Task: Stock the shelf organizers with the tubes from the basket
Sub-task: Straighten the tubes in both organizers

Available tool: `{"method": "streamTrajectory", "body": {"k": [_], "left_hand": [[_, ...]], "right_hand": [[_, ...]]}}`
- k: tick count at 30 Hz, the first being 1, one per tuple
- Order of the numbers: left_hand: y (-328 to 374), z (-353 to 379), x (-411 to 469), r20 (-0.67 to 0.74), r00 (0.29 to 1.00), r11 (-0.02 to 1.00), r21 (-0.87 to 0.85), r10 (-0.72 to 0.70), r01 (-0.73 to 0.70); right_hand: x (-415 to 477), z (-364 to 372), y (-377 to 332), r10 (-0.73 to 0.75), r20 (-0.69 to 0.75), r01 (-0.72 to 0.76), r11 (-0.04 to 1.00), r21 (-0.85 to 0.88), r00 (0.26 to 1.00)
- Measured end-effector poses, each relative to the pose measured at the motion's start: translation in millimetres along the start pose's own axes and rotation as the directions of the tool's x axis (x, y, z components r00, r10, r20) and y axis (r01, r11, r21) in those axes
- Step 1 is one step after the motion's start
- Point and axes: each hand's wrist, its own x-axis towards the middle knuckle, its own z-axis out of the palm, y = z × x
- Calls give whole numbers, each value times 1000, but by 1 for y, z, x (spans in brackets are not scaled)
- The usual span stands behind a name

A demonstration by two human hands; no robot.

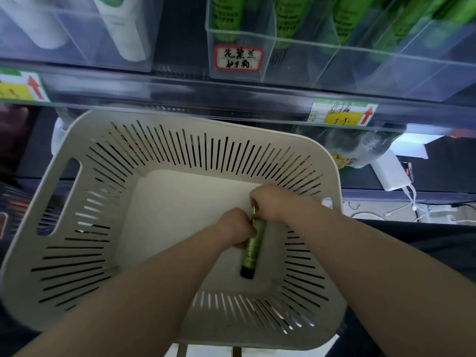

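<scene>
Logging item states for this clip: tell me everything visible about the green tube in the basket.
The green tube is slim, glossy olive-green with small print, black cap nearest the camera, crimped end away. It sits low inside the white slotted basket, the left hand and right hand both gripping its upper half.

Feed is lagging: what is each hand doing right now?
Left hand: grips the green plastic tube with black cap.
Right hand: pinches the same tube's upper end.
</scene>
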Motion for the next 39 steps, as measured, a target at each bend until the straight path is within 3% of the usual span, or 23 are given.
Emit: {"method": "streamTrajectory", "body": {"k": [5,10,15,19,26,39], "left_hand": [[1,-17,-16,-41,998,996,-72,52,-55],[9,-30,-35,-74,992,979,-167,102,-114],[22,-44,-61,-107,975,951,-224,194,-213],[40,-51,-86,-134,953,922,-244,274,-299],[73,-48,-132,-203,894,883,-176,400,-436],[153,-5,-188,-345,745,797,16,570,-603]], "right_hand": [[-8,-5,-1,45,-164,-7,974,225,985],[-24,-15,-3,158,-328,23,873,486,931],[-49,-28,-10,332,-386,69,674,735,861],[-77,-39,-14,330,-325,161,440,884,886],[-135,-57,-14,361,-396,331,231,915,844],[-211,-83,29,501,-542,521,198,830,674]]}}
